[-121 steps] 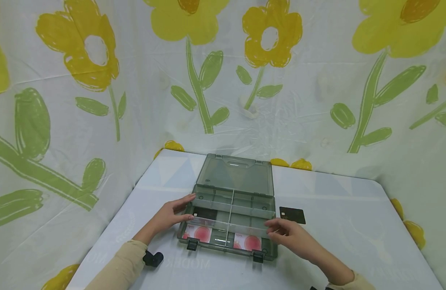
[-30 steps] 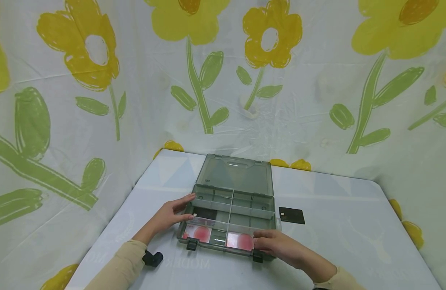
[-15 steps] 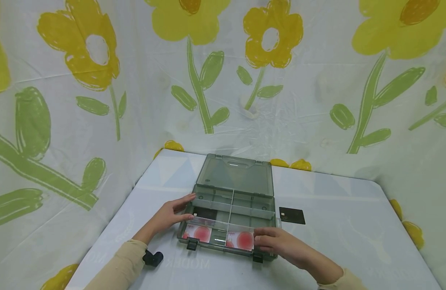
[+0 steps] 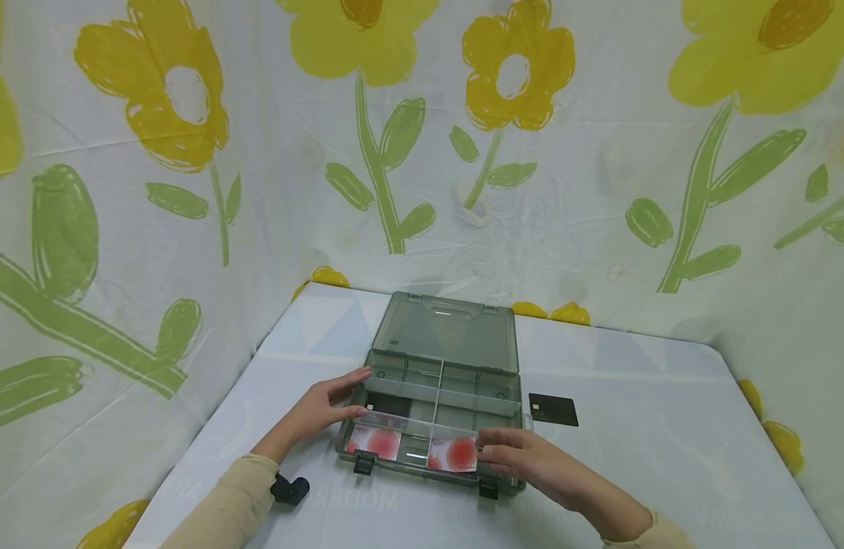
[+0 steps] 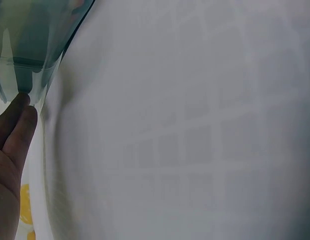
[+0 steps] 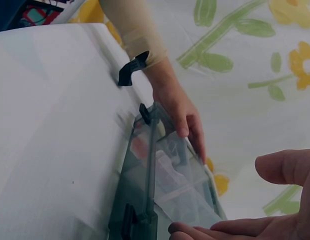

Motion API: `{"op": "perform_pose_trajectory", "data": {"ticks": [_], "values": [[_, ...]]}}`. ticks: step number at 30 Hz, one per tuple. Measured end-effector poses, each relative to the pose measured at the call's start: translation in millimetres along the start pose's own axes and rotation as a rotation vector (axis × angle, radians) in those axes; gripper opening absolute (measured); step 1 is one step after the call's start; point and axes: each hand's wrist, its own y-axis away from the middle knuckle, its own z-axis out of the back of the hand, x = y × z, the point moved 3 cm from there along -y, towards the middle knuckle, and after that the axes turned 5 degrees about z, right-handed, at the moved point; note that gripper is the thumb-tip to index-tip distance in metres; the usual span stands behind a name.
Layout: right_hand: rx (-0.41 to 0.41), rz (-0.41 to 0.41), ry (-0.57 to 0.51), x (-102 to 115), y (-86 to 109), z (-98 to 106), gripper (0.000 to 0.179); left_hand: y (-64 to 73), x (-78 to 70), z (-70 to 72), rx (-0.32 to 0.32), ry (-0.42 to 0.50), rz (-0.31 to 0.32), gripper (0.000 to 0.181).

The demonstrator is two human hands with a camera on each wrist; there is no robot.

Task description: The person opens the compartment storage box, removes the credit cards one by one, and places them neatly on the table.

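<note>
A smoky grey compartment box (image 4: 413,470) sits on the table with its lid (image 4: 445,332) thrown back. My left hand (image 4: 316,406) rests at its left wall, thumb and fingers spread apart. A white card with a pink circle (image 4: 456,454) lies in the front right compartment, against the middle divider. At this card's right edge are the fingertips of my right hand (image 4: 521,457), the thumb held apart from the fingers in the right wrist view. A matching pink card (image 4: 377,443) lies front left. Behind that one, a black card (image 4: 389,404) lies in the middle left compartment.
Another black card (image 4: 553,409) lies on the white table (image 4: 641,457) right of the box. Two dark latches, a left one (image 4: 364,462) and a right one (image 4: 488,489), hang off the box front. A flowered curtain (image 4: 566,213) stands behind the table.
My right hand has moved from the box's right side down to the front right compartment. The pink card there has slid left to the middle divider. My left hand has stayed put.
</note>
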Motion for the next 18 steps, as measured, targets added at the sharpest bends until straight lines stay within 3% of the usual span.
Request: {"op": "perform_pose_trajectory", "data": {"ticks": [18], "values": [[0.014,0.085,-0.015,7.4,1.5,-5.6,0.063,0.6,-0.8,-0.6,-0.001,0.006,0.0,0.074]]}}
